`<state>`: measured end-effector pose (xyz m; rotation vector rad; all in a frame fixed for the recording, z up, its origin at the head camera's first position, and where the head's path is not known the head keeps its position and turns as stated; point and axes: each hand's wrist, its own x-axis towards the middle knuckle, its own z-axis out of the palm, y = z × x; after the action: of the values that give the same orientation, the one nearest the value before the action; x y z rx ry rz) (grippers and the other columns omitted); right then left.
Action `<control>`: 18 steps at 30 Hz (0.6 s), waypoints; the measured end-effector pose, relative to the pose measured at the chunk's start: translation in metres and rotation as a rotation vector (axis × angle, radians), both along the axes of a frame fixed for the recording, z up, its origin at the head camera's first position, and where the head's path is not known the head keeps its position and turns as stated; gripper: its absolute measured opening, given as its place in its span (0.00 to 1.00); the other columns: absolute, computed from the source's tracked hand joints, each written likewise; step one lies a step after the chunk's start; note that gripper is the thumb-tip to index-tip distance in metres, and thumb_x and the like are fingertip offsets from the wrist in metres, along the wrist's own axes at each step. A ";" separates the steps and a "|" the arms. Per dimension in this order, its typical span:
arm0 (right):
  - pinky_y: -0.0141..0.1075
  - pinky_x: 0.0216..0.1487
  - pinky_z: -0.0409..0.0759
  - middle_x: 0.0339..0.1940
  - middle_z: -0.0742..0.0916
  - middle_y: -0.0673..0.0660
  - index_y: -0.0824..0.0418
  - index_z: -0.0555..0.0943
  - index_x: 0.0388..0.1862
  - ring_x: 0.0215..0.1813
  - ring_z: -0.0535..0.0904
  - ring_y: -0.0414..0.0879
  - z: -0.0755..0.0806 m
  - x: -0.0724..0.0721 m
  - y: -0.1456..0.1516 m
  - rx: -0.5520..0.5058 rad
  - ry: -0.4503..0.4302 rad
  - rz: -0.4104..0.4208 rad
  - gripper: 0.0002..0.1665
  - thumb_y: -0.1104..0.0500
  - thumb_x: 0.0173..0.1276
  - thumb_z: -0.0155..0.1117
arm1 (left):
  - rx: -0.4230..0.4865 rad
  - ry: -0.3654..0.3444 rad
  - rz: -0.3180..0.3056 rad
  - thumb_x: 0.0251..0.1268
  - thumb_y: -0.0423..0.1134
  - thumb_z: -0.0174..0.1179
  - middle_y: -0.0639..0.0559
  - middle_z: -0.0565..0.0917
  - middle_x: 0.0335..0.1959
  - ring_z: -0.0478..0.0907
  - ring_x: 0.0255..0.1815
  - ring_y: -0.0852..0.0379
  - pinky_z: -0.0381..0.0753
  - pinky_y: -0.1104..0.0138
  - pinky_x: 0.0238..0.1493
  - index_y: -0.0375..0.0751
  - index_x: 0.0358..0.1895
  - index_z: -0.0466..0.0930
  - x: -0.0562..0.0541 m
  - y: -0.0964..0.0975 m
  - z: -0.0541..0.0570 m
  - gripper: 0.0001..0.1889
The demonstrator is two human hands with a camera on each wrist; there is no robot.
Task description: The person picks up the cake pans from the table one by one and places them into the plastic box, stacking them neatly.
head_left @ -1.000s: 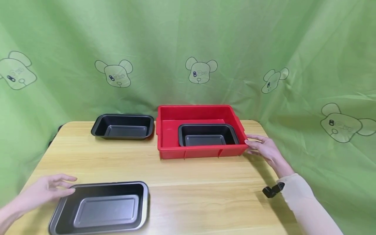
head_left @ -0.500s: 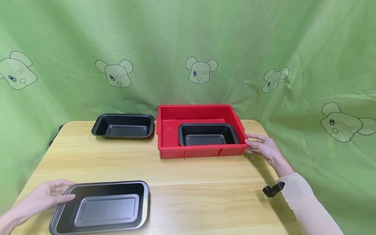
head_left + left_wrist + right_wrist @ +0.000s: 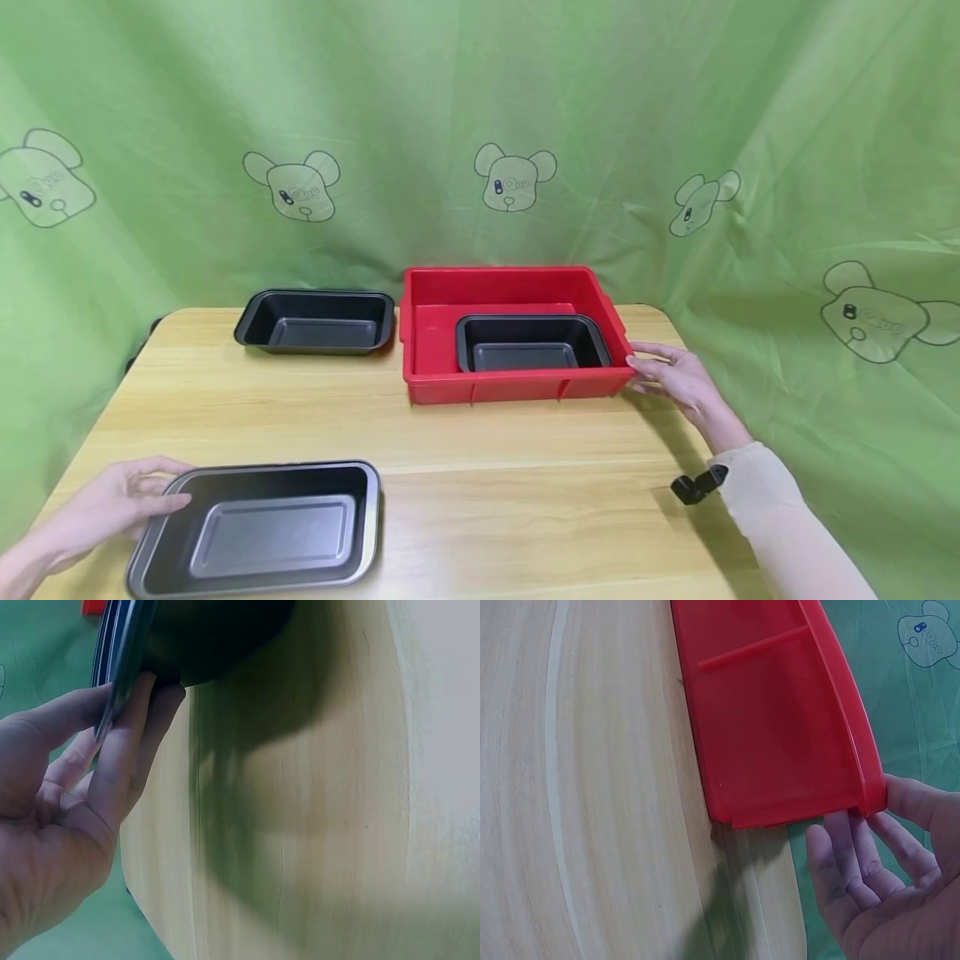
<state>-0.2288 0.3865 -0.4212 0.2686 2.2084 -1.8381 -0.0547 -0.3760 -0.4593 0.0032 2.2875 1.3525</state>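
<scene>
In the head view a dark grey loaf pan [image 3: 273, 537] lies at the front left of the table. My left hand [image 3: 105, 508] pinches its left rim, thumb inside and fingers beneath; the left wrist view shows that rim [image 3: 120, 660] edge-on between thumb and fingers. A red plastic bin [image 3: 450, 389] stands at the back, right of centre. Inside it sits another dark loaf pan [image 3: 525, 357]. At the bin's right front corner, my right hand [image 3: 671, 379] holds the rim. The right wrist view has its thumb against the rim and its fingers [image 3: 862, 859] under it.
A third loaf pan [image 3: 315, 333] stands at the back left, close beside the bin. The light wooden table [image 3: 510, 500] runs between the front pan and the bin. A green curtain [image 3: 420, 108] with printed mouse-like heads hangs behind and around.
My left hand has moved slightly down onto the front pan's rim and closed its thumb and fingers round it. The right hand and the bin have stayed in place.
</scene>
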 end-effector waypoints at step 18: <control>0.35 0.49 0.93 0.37 0.93 0.40 0.65 0.71 0.77 0.38 0.93 0.41 0.003 0.004 0.000 0.023 0.009 -0.003 0.39 0.56 0.72 0.74 | 0.090 0.027 -0.005 0.78 0.35 0.60 0.70 0.90 0.43 0.74 0.21 0.68 0.83 0.67 0.26 0.84 0.49 0.78 -0.001 0.003 -0.005 0.24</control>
<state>-0.2253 0.3865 -0.4183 0.2685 2.2370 -1.8201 -0.0559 -0.3731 -0.4644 0.0567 2.2450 1.4601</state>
